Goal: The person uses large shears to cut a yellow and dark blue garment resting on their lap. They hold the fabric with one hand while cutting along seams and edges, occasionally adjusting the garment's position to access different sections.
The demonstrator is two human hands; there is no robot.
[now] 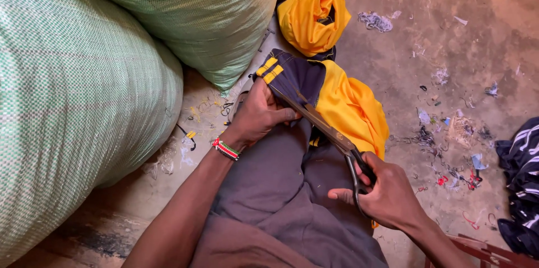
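Observation:
My right hand [384, 192] grips the black handles of a pair of long scissors [323, 127], whose blades run up and left along a navy and yellow garment [337, 99] lying over my knee. My left hand [261, 113], with a beaded band at the wrist, pinches the navy part of the garment beside the blades. The blade tips sit at the navy cloth near two yellow stripes. Grey trousers [281, 189] cover my lap beneath.
Two big green woven sacks [84, 94] fill the left side. A second bundled yellow and navy garment [311, 18] lies on the floor beyond. Thread and cloth scraps [449, 133] litter the dirt floor at right, and striped dark cloth [522, 178] lies at the right edge.

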